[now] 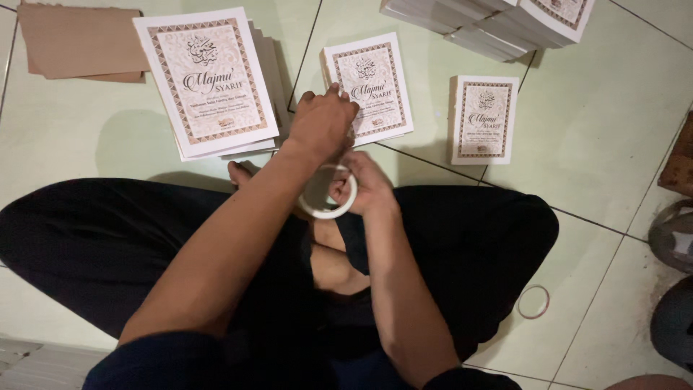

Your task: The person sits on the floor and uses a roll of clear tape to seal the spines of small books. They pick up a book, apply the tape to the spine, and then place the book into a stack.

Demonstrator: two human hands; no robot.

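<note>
I sit cross-legged on a tiled floor. My right hand (368, 184) holds a white roll of tape (328, 193) over my lap. My left hand (321, 121) is fisted just above the roll, its fingers pinched near the roll's top edge and resting over the lower left corner of a cream booklet (369, 87). I cannot tell whether it grips a tape end.
A stack of larger cream booklets (209, 79) lies at left, a smaller booklet (484, 119) at right. More stacked booklets (498, 22) are at the top. Brown paper (79, 40) sits top left. An empty tape ring (533, 302) lies at lower right. Dark objects (675, 238) at right edge.
</note>
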